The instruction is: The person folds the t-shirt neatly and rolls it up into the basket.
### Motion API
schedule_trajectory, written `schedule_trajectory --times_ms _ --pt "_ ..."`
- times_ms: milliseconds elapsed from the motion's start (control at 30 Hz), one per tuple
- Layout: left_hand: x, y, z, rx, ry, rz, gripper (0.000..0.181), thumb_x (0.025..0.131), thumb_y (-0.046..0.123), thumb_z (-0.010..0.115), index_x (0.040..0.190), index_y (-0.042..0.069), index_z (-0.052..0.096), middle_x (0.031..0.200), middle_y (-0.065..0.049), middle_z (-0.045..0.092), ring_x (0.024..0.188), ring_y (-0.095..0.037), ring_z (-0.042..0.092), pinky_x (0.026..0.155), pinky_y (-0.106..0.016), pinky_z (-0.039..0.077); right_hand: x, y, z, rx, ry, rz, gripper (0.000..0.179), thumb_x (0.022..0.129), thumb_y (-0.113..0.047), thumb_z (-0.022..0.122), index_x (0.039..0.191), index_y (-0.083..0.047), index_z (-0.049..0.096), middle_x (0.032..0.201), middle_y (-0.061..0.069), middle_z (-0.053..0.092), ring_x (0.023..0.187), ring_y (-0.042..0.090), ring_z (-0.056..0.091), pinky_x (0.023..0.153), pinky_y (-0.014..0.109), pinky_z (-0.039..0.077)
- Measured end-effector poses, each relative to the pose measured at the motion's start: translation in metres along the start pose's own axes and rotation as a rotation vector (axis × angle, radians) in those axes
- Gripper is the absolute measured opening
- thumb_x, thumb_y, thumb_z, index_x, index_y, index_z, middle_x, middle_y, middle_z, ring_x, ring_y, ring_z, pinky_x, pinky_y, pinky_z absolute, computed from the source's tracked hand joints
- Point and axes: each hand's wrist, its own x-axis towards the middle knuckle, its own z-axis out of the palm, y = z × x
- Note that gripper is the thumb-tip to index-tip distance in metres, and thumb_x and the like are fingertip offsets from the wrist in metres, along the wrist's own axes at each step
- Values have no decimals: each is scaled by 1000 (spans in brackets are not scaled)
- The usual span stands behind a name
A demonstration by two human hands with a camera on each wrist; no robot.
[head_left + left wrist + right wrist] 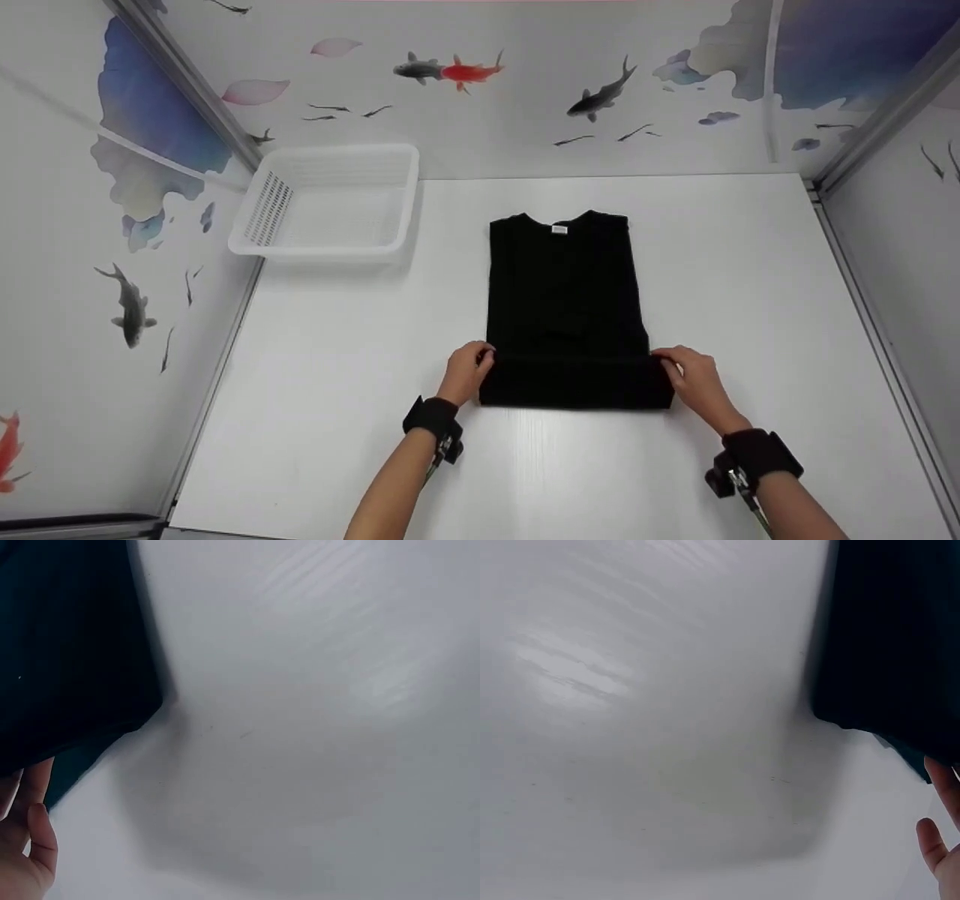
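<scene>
A black T-shirt [564,292], its neck with a white label pointing away from me, lies flat with the sides folded in. Its bottom part is turned up into a wide band [576,382] along the near edge. At the band's upper left corner is my left hand [466,369]; in the left wrist view its fingers [37,780] go partly behind the cloth, with the thumb apart from it. My right hand [694,379] touches the band's upper right corner with extended fingers [943,784], thumb held away. Some left fingertips are hidden by the shirt.
A white plastic basket [337,251] with slotted sides stands at the back left of the white table [360,390]. Printed panels with fish wall in the back [525,127], left and right. Each wrist wears a black strap with a camera and cable.
</scene>
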Motion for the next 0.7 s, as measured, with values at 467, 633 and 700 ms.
schedule_trajectory --times_ms 467,633,700 --pt "10 -9 23 63 121 -190 20 93 16 67 103 -2 68 95 -13 58 86 -30 59 80 -41 50 22 9 26 -175 -271 275 12 92 1 59 99 6 66 96 22 61 93 44 57 73 55 40" --pt "13 -2 30 166 194 -211 16 91 16 70 98 2 68 94 -12 54 84 -29 55 73 -41 48 24 11 28 -229 -243 238 9 91 1 60 97 4 66 97 20 59 91 42 55 72 54 40" --pt "10 -1 30 202 228 -197 16 90 16 71 99 3 68 97 -12 54 87 -28 54 73 -41 47 23 9 27 -211 -220 226 10 91 1 60 99 3 66 99 20 59 92 41 54 72 53 39"
